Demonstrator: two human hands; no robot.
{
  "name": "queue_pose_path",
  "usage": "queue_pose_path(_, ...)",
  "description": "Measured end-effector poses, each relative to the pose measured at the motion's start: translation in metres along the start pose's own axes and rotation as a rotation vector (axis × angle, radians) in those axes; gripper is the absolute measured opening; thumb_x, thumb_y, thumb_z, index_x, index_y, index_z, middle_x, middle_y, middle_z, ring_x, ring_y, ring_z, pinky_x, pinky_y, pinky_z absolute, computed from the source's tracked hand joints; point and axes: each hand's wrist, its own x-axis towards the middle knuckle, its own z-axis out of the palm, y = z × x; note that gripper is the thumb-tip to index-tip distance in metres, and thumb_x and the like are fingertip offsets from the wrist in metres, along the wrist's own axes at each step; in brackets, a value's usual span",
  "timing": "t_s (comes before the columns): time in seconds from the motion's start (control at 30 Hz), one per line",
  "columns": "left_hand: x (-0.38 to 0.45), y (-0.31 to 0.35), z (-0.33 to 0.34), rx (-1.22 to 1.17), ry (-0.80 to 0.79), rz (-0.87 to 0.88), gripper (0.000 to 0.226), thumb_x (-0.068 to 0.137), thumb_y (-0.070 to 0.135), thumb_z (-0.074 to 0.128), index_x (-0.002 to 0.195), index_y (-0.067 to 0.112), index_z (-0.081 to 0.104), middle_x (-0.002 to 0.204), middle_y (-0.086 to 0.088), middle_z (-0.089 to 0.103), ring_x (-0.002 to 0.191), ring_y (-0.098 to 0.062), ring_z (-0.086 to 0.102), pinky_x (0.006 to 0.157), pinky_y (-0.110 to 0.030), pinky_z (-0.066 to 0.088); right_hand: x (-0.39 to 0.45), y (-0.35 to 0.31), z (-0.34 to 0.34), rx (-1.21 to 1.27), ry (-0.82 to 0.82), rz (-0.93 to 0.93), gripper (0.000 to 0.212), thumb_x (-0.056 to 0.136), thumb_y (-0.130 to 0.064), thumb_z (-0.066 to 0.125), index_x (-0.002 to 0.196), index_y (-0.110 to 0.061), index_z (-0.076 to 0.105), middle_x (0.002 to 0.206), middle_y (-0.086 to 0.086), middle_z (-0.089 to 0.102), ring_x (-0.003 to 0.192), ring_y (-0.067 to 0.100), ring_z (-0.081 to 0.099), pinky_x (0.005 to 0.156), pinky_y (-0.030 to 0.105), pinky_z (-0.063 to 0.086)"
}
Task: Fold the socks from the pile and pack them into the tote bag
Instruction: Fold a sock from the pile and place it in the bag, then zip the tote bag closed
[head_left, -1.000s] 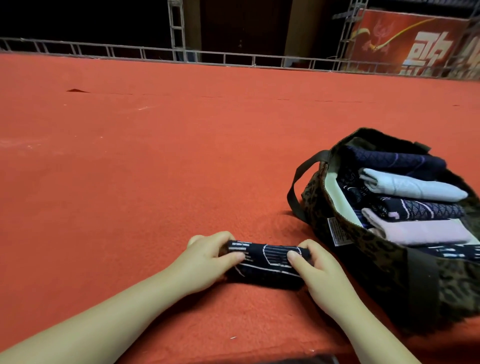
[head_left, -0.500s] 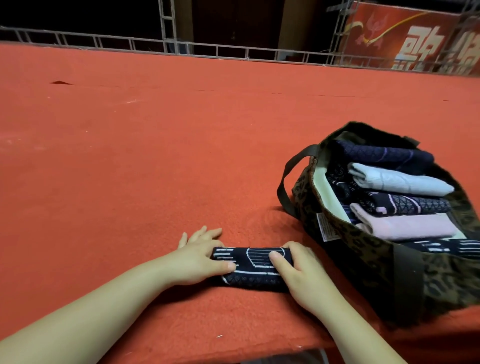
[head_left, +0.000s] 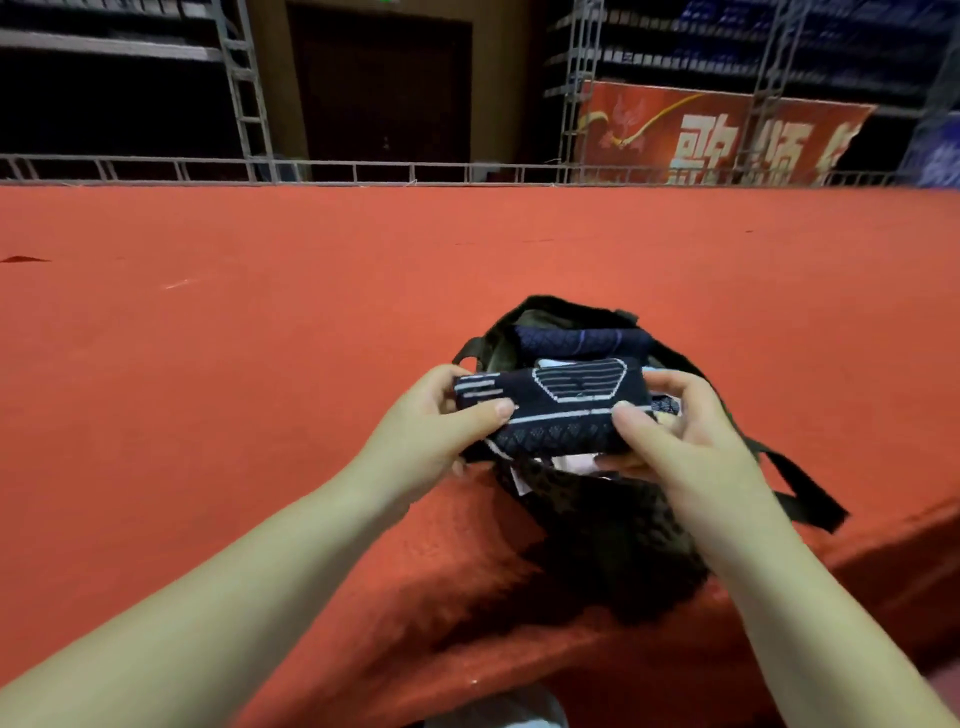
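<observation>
Lifted off the red carpeted surface (head_left: 208, 389) since half a second ago: folded dark sock bundle (head_left: 550, 410), then lying flat under both hands, now carried up and over the mouth of the tote bag (head_left: 597, 525). Left hand (head_left: 431, 421) pinching the bundle's left end, thumb on top, fingers curled behind. Right hand (head_left: 670, 436) gripping the right end, thumb pressed on the white stripe, fingers wrapped underneath. Bundle level, clear of the carpet, held just above the bag's opening.

Step in hand, by the look of it: packing, with folding of this pair finished. Next move likely calling for a short lowering into the bag, keeping the fold pinched so as not to spring open, then a release once seated.

In the way: navy folded socks (head_left: 576, 338) already at the far side of the bag, a pale pink piece (head_left: 576, 462) peeking out below the bundle, so little free room, probably on top of the stack. Bag strap (head_left: 795, 483) trailing to the right on the carpet, clear of the opening. Metal railing (head_left: 363, 171) and red banner (head_left: 727, 140) far behind. No loose pile of socks in sight.
</observation>
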Motion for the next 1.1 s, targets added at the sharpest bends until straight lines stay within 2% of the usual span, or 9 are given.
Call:
queue_pose_path(0.17, 0.034, 0.016, 0.051, 0.291, -0.055, 0.045, 0.013, 0.085, 0.037, 0.064, 0.083, 0.025, 0.059, 0.077, 0.012, 0.061, 0.064, -0.001, 0.056, 0.058, -0.024, 0.041, 0.039, 0.014, -0.062, -0.274, 0.172, 0.111, 0.027, 0.09, -0.033, 0.061, 0.11, -0.019, 0.049, 0.097, 0.007, 0.066, 0.073, 0.015, 0.062, 0.074, 0.036, 0.046)
queue_pose_path(0.3, 0.049, 0.003, 0.067, 0.857, -0.03, 0.093, 0.025, 0.079, 0.046, 0.064, 0.091, 0.026, 0.057, 0.096, 0.007, 0.06, 0.089, -0.013, 0.058, 0.075, -0.033, 0.047, 0.054, 0.034, -0.081, -0.607, 0.093, 0.237, 0.025, 0.088, -0.037, 0.061, 0.096, -0.017, 0.05, 0.082, 0.001, 0.059, 0.066, 0.013, 0.052, 0.061, 0.032, 0.037)
queue_pose_path(0.4, 0.049, 0.0, 0.074, 0.928, -0.054, 0.499, 0.026, 0.084, 0.04, 0.059, 0.106, 0.026, 0.063, 0.113, 0.008, 0.058, 0.111, -0.016, 0.051, 0.093, -0.041, 0.043, 0.054, 0.039, -0.087, -0.663, 0.048, 0.244, 0.024, 0.085, -0.039, 0.062, 0.09, -0.017, 0.052, 0.075, -0.003, 0.06, 0.063, 0.013, 0.052, 0.059, 0.031, 0.035)
queue_pose_path(0.47, 0.049, 0.005, 0.082, 0.913, -0.278, 0.692, 0.032, 0.092, 0.038, 0.047, 0.113, 0.025, 0.066, 0.123, 0.009, 0.061, 0.124, -0.015, 0.047, 0.104, -0.043, 0.036, 0.053, 0.037, -0.09, -0.671, 0.024, 0.239, 0.027, 0.085, -0.043, 0.061, 0.096, -0.019, 0.052, 0.081, -0.003, 0.063, 0.068, 0.013, 0.056, 0.062, 0.032, 0.038)
queue_pose_path(0.57, 0.05, 0.003, 0.094, 1.132, -0.59, 0.504, 0.042, 0.1, 0.042, 0.03, 0.139, 0.031, 0.043, 0.15, 0.015, 0.034, 0.144, -0.007, 0.012, 0.118, -0.039, 0.003, 0.034, 0.036, -0.097, -0.756, 0.12, 0.107, 0.032, 0.084, -0.05, 0.059, 0.103, -0.024, 0.052, 0.085, -0.007, 0.06, 0.082, 0.016, 0.058, 0.073, 0.036, 0.044)
queue_pose_path(0.67, 0.056, -0.005, 0.094, 1.239, -0.657, 0.477, 0.048, 0.1, 0.045, 0.026, 0.146, 0.032, 0.028, 0.156, 0.015, 0.02, 0.145, -0.005, -0.001, 0.117, -0.041, -0.008, -0.001, 0.036, -0.102, -0.837, 0.274, -0.112, 0.022, 0.085, -0.048, 0.055, 0.08, -0.027, 0.058, 0.072, -0.007, 0.06, 0.074, 0.012, 0.056, 0.069, 0.035, 0.044)
queue_pose_path(0.83, 0.06, -0.005, 0.093, 1.204, -0.699, 0.462, 0.056, 0.093, 0.053, 0.015, 0.146, 0.037, 0.025, 0.155, 0.017, 0.018, 0.144, -0.003, -0.005, 0.117, -0.042, -0.01, -0.022, 0.049, -0.084, -0.586, -0.032, 0.165, 0.017, 0.094, -0.04, 0.044, 0.085, -0.03, 0.054, 0.061, 0.0, 0.066, 0.049, 0.009, 0.052, 0.057, 0.029, 0.04)
queue_pose_path(0.97, 0.056, -0.006, 0.087, 1.101, -0.696, 0.448, 0.064, 0.087, 0.061, 0.004, 0.144, 0.041, 0.027, 0.154, 0.019, 0.02, 0.143, 0.001, -0.006, 0.117, -0.038, -0.012, -0.02, 0.05, -0.079, -0.421, -0.032, 0.23, 0.009, 0.096, -0.039, 0.041, 0.097, -0.036, 0.05, 0.064, 0.003, 0.069, 0.041, 0.016, 0.051, 0.053, 0.027, 0.04)
queue_pose_path(1.1, 0.054, -0.009, 0.086, 1.034, -0.694, 0.447, 0.071, 0.082, 0.062, -0.002, 0.142, 0.041, 0.031, 0.153, 0.019, 0.023, 0.142, 0.004, -0.004, 0.116, -0.036, -0.013, -0.016, 0.055, -0.07, -0.372, -0.025, 0.355, 0.029, 0.097, -0.044, 0.04, 0.088, -0.02, 0.054, 0.064, 0.007, 0.07, 0.046, 0.019, 0.058, 0.05, 0.026, 0.039)
